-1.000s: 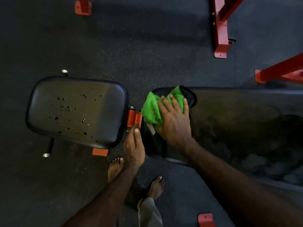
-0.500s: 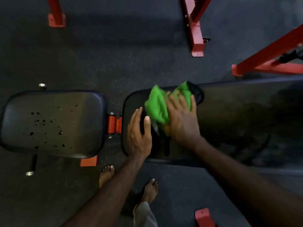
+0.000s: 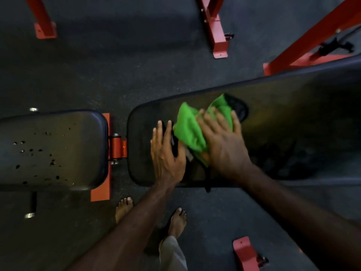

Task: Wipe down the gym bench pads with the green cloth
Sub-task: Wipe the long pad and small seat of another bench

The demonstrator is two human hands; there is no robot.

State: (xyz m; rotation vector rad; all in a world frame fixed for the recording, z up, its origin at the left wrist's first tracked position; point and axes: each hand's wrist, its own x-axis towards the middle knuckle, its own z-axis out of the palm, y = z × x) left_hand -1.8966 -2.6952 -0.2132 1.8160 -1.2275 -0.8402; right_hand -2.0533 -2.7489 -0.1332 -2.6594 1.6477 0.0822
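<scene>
The long black back pad (image 3: 273,106) of the gym bench runs from the centre to the right edge. On its left end lies the bunched green cloth (image 3: 188,130), with my right hand (image 3: 224,145) pressing flat on it, fingers straight. My left hand (image 3: 166,153) rests flat on the pad just left of the cloth, fingers extended. The smaller black seat pad (image 3: 52,151), pitted with small holes, lies to the left across an orange hinge bracket (image 3: 117,147).
Red frame legs stand on the dark rubber floor at top left (image 3: 44,28), top centre (image 3: 214,34) and top right (image 3: 312,42). A red foot plate (image 3: 246,253) lies at the bottom. My bare feet (image 3: 150,214) stand beside the bench.
My right hand has slid the green cloth rightward along the back pad. My left hand moved off the pad's left edge onto its surface, following beside the cloth.
</scene>
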